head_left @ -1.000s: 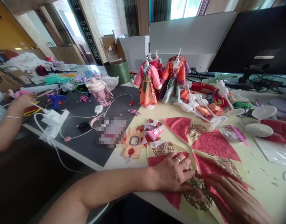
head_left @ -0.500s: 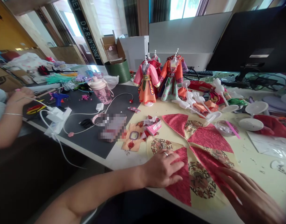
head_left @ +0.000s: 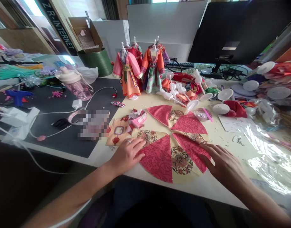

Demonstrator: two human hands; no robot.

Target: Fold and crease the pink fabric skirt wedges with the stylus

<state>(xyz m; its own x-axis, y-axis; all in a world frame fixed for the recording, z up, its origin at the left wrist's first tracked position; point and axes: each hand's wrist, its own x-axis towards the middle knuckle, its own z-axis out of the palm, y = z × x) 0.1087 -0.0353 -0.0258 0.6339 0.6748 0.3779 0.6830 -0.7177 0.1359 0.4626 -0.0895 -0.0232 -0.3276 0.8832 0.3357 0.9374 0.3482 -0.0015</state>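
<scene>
A round of fabric [head_left: 157, 158], pieced from red patterned wedges and cream floral wedges, lies spread on the table in front of me. Resting on its left edge is my left hand [head_left: 128, 155], fingers stretched out and a ring on one of them. My right hand [head_left: 218, 160] lies over the right edge of the cloth, its fingers extended across a red wedge. Neither hand grips anything. Beside the fabric on the left are an orange printed packet [head_left: 117, 131] and a crumpled pink wrapper [head_left: 138, 119].
Small dressed mannequins [head_left: 129, 76] stand behind the cloth. White doll stands [head_left: 180, 91] and fabric scraps lie to their right, near a small tub [head_left: 203, 114] with a pink stick. Clear plastic [head_left: 271, 164] covers the right side. A pink bottle [head_left: 75, 84] and a power strip [head_left: 20, 123] are left.
The view has swung right and the co-worker's arm is out of sight. My left hand has shifted to the fabric's left edge; my right hand now lies at its right edge.
</scene>
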